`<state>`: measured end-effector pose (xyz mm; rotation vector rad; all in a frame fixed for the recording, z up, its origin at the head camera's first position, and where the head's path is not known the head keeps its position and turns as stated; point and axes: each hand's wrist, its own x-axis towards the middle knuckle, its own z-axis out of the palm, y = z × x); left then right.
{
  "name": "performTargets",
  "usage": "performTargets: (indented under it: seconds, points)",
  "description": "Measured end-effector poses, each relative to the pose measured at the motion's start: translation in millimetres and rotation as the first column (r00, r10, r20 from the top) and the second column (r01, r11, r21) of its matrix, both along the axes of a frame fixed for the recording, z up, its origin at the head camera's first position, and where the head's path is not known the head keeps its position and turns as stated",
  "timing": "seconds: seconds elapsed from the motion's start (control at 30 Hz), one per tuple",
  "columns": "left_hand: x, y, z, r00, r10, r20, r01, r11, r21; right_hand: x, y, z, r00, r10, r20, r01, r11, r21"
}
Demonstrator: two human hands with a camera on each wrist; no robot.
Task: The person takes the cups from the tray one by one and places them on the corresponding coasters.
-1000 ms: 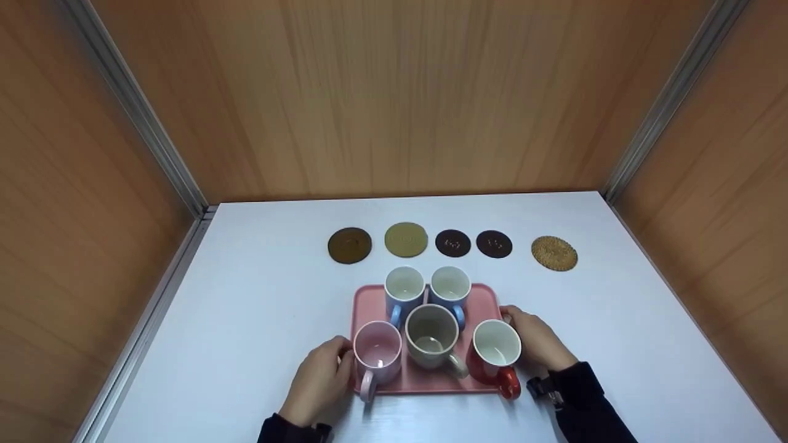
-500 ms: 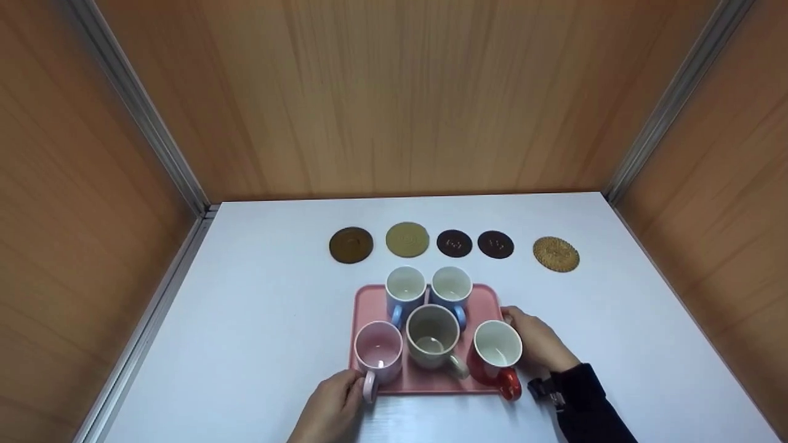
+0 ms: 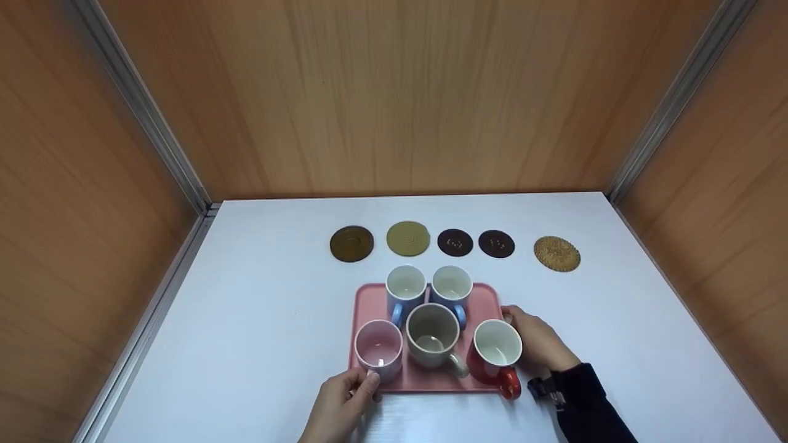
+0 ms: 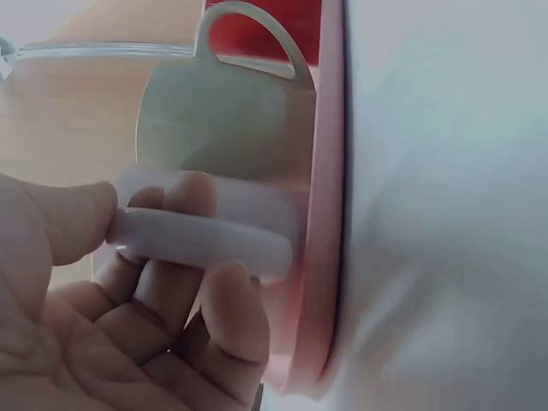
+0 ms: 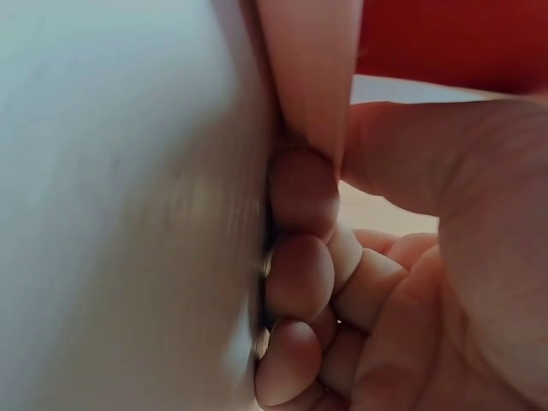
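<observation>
A pink tray [image 3: 370, 301] lies on the white table with several mugs upright on it. At its front left corner my left hand [image 3: 338, 403] holds the handle of a pale pink mug [image 3: 378, 347]; in the left wrist view the fingers [image 4: 175, 282] curl through the handle and the thumb presses its end. My right hand [image 3: 542, 344] grips the tray's right edge, fingers [image 5: 301, 278] under the rim and thumb above, beside a red mug [image 3: 497, 344]. A grey-green mug [image 3: 432, 332] stands in the middle, two blue mugs [image 3: 406, 286] behind it.
Beyond the tray several round coasters lie in a row: a brown one [image 3: 351, 244], an olive one [image 3: 408, 239], two dark ones [image 3: 455, 243] and a woven tan one [image 3: 557, 254]. Wooden panels [image 3: 394, 98] enclose the table [image 3: 258, 295] at the back and both sides.
My left hand has let go of the tray's left edge, moved toward the front and taken the pink mug's handle. My right hand stays at the tray's right edge.
</observation>
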<state>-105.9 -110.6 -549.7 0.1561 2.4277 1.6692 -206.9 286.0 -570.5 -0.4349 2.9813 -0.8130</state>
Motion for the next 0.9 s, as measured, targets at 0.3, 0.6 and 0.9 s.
performTargets:
  seconds: [0.3, 0.6, 0.9]
  points:
    - [-2.5, 1.7, -0.3, 0.982, -0.012, 0.187, -0.023, 0.983, 0.183, -1.5, 0.5, -0.5, 1.000, 0.001, 0.004, -0.001, 1.000, 0.000]
    - [-0.5, 1.1, 1.9, 0.982, 0.044, 0.186, -0.078, 0.980, 0.181, -2.3, 0.3, -1.4, 0.999, -0.017, 0.035, 0.018, 1.000, -0.016]
    - [3.3, 0.8, 5.2, 0.987, 0.033, 0.156, -0.058, 0.986, 0.157, -0.4, 1.7, -2.2, 1.000, -0.003, 0.005, 0.003, 1.000, 0.000]
